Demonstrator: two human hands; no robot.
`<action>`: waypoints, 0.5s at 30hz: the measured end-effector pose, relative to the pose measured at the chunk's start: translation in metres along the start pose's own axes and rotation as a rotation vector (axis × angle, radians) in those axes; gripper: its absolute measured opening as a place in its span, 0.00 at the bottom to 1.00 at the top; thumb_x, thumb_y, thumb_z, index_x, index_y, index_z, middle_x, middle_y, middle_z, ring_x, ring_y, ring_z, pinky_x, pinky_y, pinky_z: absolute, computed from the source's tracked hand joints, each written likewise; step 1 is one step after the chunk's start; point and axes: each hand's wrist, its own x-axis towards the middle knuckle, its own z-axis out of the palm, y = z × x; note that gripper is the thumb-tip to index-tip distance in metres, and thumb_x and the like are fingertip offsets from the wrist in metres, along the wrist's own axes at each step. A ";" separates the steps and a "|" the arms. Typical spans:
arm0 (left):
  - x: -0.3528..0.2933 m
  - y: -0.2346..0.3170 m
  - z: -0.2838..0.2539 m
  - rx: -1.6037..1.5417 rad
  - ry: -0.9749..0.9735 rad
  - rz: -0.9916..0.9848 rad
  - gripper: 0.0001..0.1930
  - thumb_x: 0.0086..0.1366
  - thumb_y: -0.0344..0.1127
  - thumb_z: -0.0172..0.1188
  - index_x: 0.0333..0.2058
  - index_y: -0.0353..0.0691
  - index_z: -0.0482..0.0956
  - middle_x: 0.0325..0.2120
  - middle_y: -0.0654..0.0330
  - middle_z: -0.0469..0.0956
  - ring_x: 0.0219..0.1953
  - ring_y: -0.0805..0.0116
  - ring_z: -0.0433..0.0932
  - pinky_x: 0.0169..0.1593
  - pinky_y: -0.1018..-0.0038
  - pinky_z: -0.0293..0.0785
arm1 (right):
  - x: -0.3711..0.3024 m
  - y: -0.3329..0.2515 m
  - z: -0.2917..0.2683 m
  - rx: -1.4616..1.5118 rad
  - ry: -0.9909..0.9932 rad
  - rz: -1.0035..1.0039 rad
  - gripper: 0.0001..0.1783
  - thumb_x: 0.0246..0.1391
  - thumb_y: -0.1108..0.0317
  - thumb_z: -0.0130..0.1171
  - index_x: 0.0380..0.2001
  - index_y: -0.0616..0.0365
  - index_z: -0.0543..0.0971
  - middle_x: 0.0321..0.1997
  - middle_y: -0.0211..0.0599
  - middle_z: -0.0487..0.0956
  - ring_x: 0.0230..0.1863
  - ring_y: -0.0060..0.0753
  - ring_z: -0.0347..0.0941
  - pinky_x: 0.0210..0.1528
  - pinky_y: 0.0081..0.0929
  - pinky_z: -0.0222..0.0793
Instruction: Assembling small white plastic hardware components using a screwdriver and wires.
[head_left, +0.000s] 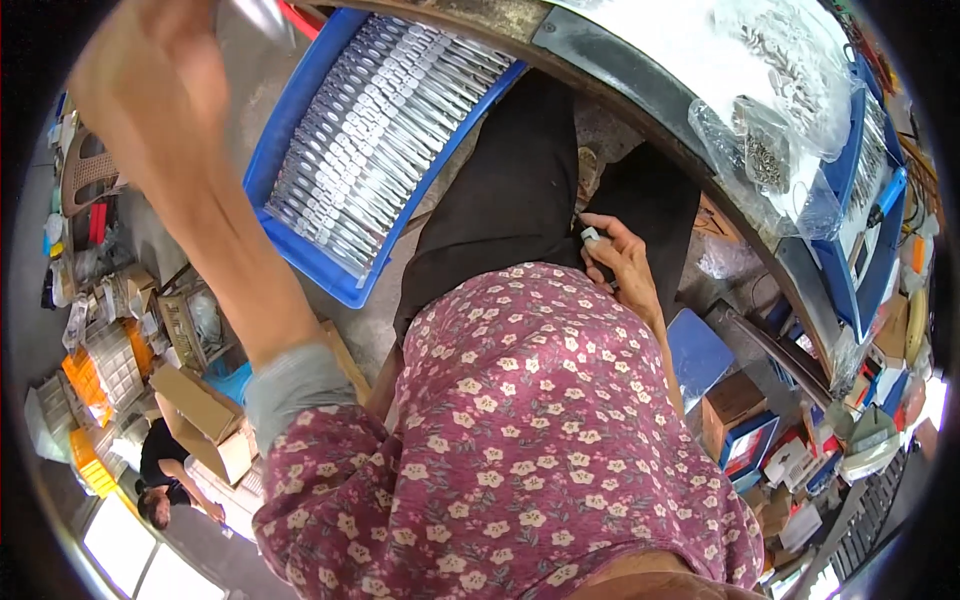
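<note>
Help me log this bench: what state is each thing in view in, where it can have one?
Left hand: raised, blurred; grip unclear.
Right hand: closed around a small grey object.
Large blue tray: filled with rows of metal pieces.
Second blue tray: holding metal pieces.
Clear plastic bag: holding small metal parts; opening unclear.
Cardboard box: flaps open.
</note>
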 end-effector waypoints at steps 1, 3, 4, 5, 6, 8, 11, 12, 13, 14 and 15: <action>-0.008 -0.018 -0.030 -0.098 -0.148 -0.063 0.15 0.54 0.29 0.48 0.39 0.27 0.72 0.29 0.45 0.76 0.23 0.60 0.75 0.25 0.65 0.71 | -0.002 -0.007 0.004 -0.052 0.000 0.013 0.18 0.54 0.72 0.49 0.49 0.63 0.67 0.19 0.26 0.67 0.16 0.14 0.58 0.16 0.15 0.49; -0.058 -0.044 -0.021 -0.321 -0.362 -0.223 0.15 0.56 0.26 0.47 0.43 0.28 0.68 0.28 0.51 0.74 0.22 0.68 0.72 0.24 0.74 0.71 | 0.000 -0.001 0.000 -0.076 0.053 0.001 0.17 0.54 0.72 0.49 0.48 0.63 0.67 0.19 0.26 0.67 0.16 0.13 0.58 0.16 0.15 0.49; -0.077 -0.048 -0.020 -0.331 -0.394 -0.323 0.14 0.56 0.26 0.47 0.42 0.28 0.68 0.25 0.55 0.73 0.21 0.72 0.71 0.25 0.79 0.68 | 0.000 -0.003 0.001 -0.114 0.062 -0.012 0.17 0.54 0.72 0.49 0.47 0.63 0.68 0.19 0.25 0.67 0.17 0.13 0.57 0.17 0.16 0.49; -0.096 -0.059 -0.019 -0.253 -0.457 -0.505 0.15 0.55 0.27 0.48 0.43 0.29 0.68 0.22 0.58 0.71 0.19 0.78 0.66 0.22 0.83 0.63 | 0.000 -0.004 0.002 -0.136 0.072 -0.007 0.16 0.53 0.72 0.50 0.46 0.63 0.68 0.19 0.25 0.66 0.18 0.13 0.57 0.20 0.17 0.50; -0.117 -0.071 -0.020 -0.296 -0.469 -0.707 0.15 0.54 0.27 0.47 0.42 0.31 0.69 0.20 0.62 0.70 0.18 0.81 0.63 0.21 0.85 0.58 | -0.001 -0.008 0.005 -0.158 0.056 -0.013 0.17 0.52 0.71 0.50 0.46 0.63 0.68 0.20 0.25 0.66 0.19 0.13 0.57 0.21 0.17 0.51; -0.151 -0.096 -0.017 -0.191 -0.529 -0.908 0.14 0.54 0.26 0.45 0.40 0.33 0.69 0.19 0.67 0.67 0.17 0.84 0.60 0.21 0.87 0.54 | 0.000 -0.013 0.008 -0.231 0.032 -0.025 0.18 0.50 0.70 0.52 0.46 0.60 0.70 0.21 0.24 0.67 0.21 0.14 0.57 0.24 0.19 0.53; -0.186 -0.129 -0.004 -0.066 -0.635 -0.974 0.12 0.56 0.25 0.46 0.40 0.32 0.70 0.19 0.69 0.65 0.18 0.84 0.60 0.21 0.86 0.54 | -0.001 -0.017 0.012 -0.301 0.029 -0.082 0.19 0.48 0.70 0.53 0.46 0.57 0.72 0.30 0.28 0.72 0.29 0.18 0.63 0.34 0.20 0.60; -0.193 -0.135 0.001 -0.047 -0.671 -0.969 0.12 0.56 0.25 0.47 0.40 0.32 0.70 0.19 0.69 0.65 0.18 0.83 0.60 0.21 0.85 0.54 | -0.003 -0.017 0.013 -0.334 0.027 -0.104 0.19 0.48 0.71 0.53 0.47 0.57 0.72 0.32 0.29 0.72 0.31 0.20 0.64 0.37 0.20 0.60; -0.199 -0.140 0.005 -0.027 -0.704 -0.961 0.12 0.56 0.26 0.48 0.40 0.32 0.70 0.19 0.69 0.65 0.18 0.83 0.61 0.21 0.85 0.54 | -0.004 -0.016 0.013 -0.369 0.022 -0.128 0.20 0.47 0.71 0.53 0.47 0.56 0.72 0.35 0.30 0.73 0.34 0.21 0.64 0.40 0.21 0.61; -0.206 -0.149 0.006 0.020 -0.739 -0.876 0.12 0.57 0.27 0.48 0.40 0.32 0.71 0.19 0.64 0.68 0.20 0.77 0.66 0.24 0.80 0.60 | -0.006 -0.016 0.014 -0.396 0.015 -0.136 0.20 0.47 0.71 0.53 0.47 0.55 0.72 0.37 0.32 0.74 0.38 0.25 0.66 0.44 0.24 0.61; -0.213 -0.160 0.011 0.018 -0.756 -0.889 0.12 0.57 0.27 0.48 0.40 0.32 0.71 0.19 0.64 0.68 0.20 0.77 0.66 0.24 0.80 0.60 | -0.005 -0.015 0.014 -0.387 0.029 -0.122 0.20 0.47 0.71 0.53 0.47 0.55 0.72 0.37 0.32 0.74 0.38 0.25 0.66 0.44 0.24 0.61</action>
